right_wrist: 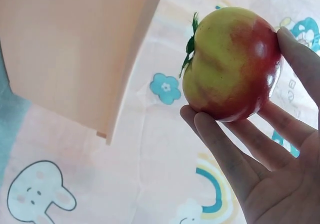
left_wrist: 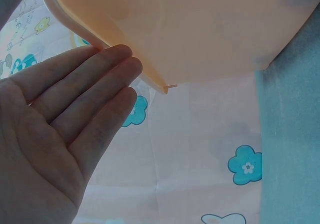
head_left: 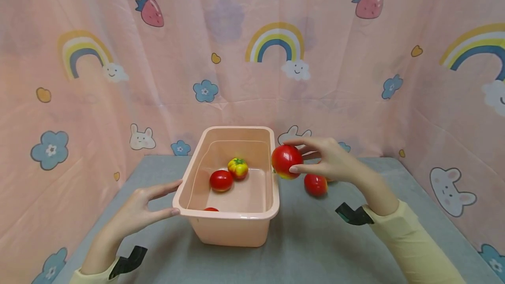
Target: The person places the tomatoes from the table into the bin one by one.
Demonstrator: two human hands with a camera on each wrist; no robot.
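Note:
A peach plastic bin (head_left: 229,228) stands in the middle of the table. My left hand (head_left: 139,208) touches its left rim with fingers nearly straight; the left wrist view shows that palm and the fingers (left_wrist: 100,92) against the edge. My right hand (head_left: 329,159) grips a red and yellow-green tomato (head_left: 286,161) just beyond the bin's right rim, raised above the table. In the right wrist view the green leafy stem of the tomato (right_wrist: 232,64) faces the bin. Inside the bin lie a red tomato (head_left: 221,181), a yellow-green one (head_left: 238,168) and a red one (head_left: 211,209) mostly hidden by the front rim.
On the grey table (head_left: 315,240), right of the bin, sits another red tomato (head_left: 315,185), with a further yellowish piece behind it mostly hidden by my right hand. A pink patterned curtain (head_left: 177,78) hangs at the back and sides.

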